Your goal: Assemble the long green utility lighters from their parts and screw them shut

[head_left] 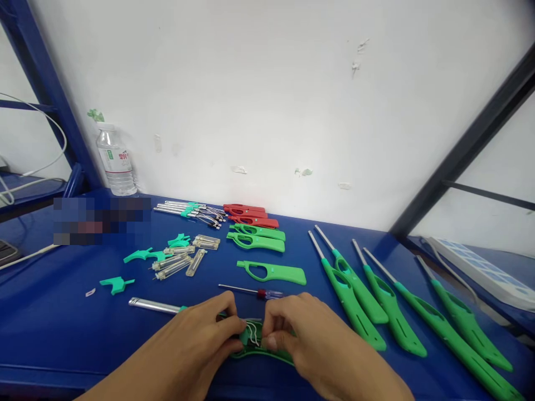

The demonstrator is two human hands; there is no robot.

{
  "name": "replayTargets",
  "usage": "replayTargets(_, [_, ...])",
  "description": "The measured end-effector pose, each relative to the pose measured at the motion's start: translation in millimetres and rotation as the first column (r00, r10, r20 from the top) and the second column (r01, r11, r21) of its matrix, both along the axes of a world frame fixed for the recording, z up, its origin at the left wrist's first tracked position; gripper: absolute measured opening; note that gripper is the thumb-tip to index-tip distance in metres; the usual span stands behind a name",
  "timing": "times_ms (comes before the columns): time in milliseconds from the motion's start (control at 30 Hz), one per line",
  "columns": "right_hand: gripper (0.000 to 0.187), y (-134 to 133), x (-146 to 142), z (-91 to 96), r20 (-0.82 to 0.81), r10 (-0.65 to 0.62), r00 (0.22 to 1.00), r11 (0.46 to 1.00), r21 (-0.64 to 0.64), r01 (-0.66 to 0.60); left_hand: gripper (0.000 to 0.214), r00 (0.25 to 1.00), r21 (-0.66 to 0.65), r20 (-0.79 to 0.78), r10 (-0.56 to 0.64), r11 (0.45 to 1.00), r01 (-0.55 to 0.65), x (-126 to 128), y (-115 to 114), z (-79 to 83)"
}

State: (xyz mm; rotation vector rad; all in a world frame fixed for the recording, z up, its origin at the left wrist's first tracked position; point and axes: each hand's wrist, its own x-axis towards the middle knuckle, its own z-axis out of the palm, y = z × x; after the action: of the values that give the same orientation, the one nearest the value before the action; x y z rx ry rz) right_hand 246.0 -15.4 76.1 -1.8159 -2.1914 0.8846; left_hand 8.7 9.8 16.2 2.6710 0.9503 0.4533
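My left hand (200, 334) and my right hand (309, 334) meet over a green lighter handle half (257, 340) lying on the blue table (62, 328), both pinching at thin white wires inside it. A metal tube (152, 305) sticks out to the left from under my left hand. A small screwdriver with a red and clear handle (254, 291) lies just beyond my fingers. Another green handle half (273, 272) lies further back.
Several finished green long-nose lighters (376, 303) lie in a row at the right. Red (248, 214) and green shells (254, 236), metal tubes (184, 209), clear fuel tanks (179, 262) and teal triggers (117, 284) lie at the back left. A water bottle (115, 161) stands by the wall.
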Motion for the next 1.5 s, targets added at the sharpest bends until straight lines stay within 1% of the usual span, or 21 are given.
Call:
replayTargets(100, [0.021, -1.6, 1.3, 1.0, -0.01, 0.0, 1.0, 1.0, 0.0, 0.0, 0.03, 1.0, 0.01, -0.004, 0.002, 1.0, -0.002, -2.5, 2.1, -2.5])
replayTargets(200, [0.019, -3.4, 6.1, 2.7, -0.075, 0.0, 0.997, 1.0, -0.018, -0.001, 0.044, 0.998, 0.001, -0.052, -0.021, 1.0, 0.021, -8.6, 6.4, -7.9])
replayTargets(267, [0.011, -4.3, 8.9, 5.0, -0.111, -0.022, 0.994, 0.998, -0.055, 0.016, 0.054, 0.997, 0.015, -0.058, -0.049, 0.999, 0.05, -12.4, 9.5, -12.7])
replayTargets(300, [0.01, -4.5, 9.8, 6.2, -0.11, -0.032, 0.993, 0.997, -0.08, 0.024, 0.058, 0.997, 0.03, -0.051, -0.06, 0.998, 0.061, -13.6, 10.9, -14.9])
replayTargets(367, [0.022, -3.9, 10.1, 7.3, -0.066, -0.063, 0.996, 0.991, -0.122, 0.054, 0.058, 0.996, 0.082, -0.029, -0.079, 0.993, 0.081, -13.5, 12.7, -17.3])
replayTargets(433, [0.032, -2.2, 9.0, 6.2, -0.004, -0.098, 0.995, 0.987, -0.13, 0.097, 0.052, 0.995, 0.165, -0.016, -0.097, 0.981, 0.098, -10.8, 13.4, -15.9])
replayTargets(567, [0.054, 2.7, 5.7, 2.9, 0.072, -0.156, 0.985, 0.986, -0.042, 0.159, 0.037, 0.991, 0.345, -0.022, -0.134, 0.929, 0.133, -4.1, 14.4, -5.9])
replayTargets(633, [0.051, 4.8, 4.5, 3.8, 0.112, -0.158, 0.981, 0.986, -0.033, 0.162, 0.034, 0.988, 0.401, -0.021, -0.156, 0.904, 0.151, -2.7, 15.3, -2.1])
replayTargets(733, [0.038, 6.4, 3.0, 7.5, 0.153, -0.113, 0.982, 0.991, -0.059, 0.123, 0.037, 0.985, 0.448, 0.002, -0.17, 0.881, 0.151, -2.1, 16.6, -2.7])
replayTargets(833, [0.034, 5.4, 1.3, 9.3, 0.17, -0.079, 0.982, 0.995, -0.04, 0.087, 0.04, 0.99, 0.458, 0.011, -0.142, 0.88, 0.122, -0.1, 18.2, -10.1])
replayTargets(1000, [0.026, 2.9, -2.4, 7.1, 0.243, -0.063, 0.968, 0.998, -0.009, 0.067, 0.041, 0.984, 0.585, 0.048, -0.172, 0.803, 0.112, 5.0, 25.9, -26.9])
replayTargets(1033, [0.026, 3.1, -3.1, 6.7, 0.255, -0.058, 0.965, 0.998, -0.009, 0.062, 0.041, 0.983, 0.593, 0.052, -0.179, 0.797, 0.114, 5.6, 27.4, -29.0])
replayTargets(1167, [0.025, 4.3, -5.2, 7.6, 0.285, -0.027, 0.958, 1.0, -0.003, 0.029, 0.041, 0.981, 0.599, 0.062, -0.186, 0.793, 0.113, 6.7, 29.7, -30.0])
replayTargets(1300, [0.023, 3.9, -6.7, 11.6, 0.294, 0.0, 0.956, 1.0, 0.006, -0.002, 0.048, 0.98, 0.605, 0.072, -0.187, 0.789, 0.106, 8.3, 28.0, -24.8])
replayTargets(1500, [0.021, 1.7, -6.2, 13.7, 0.267, -0.019, 0.963, 0.999, 0.035, 0.01, 0.049, 0.98, 0.573, 0.083, -0.183, 0.813, 0.103, 8.3, 23.5, -14.3])
